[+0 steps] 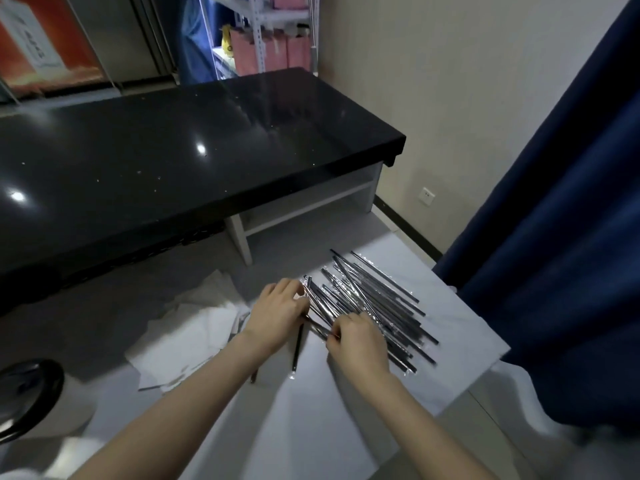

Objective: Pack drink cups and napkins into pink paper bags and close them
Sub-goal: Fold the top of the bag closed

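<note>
White sheeting on the floor bears wrapped straws [377, 306], long axes running away rightward; left hand [277, 315] and right hand [358, 339] both pinch near ends.

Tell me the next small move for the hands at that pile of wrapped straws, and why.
Probably pinch one straw free and lift it out. Both hands are already on the near-left edge of the wrapped straws: the left hand has its fingers on the straw ends, the right hand rests on the pile. The straws lie crossed and overlapping, so one must be separated. One straw already lies apart.
</note>
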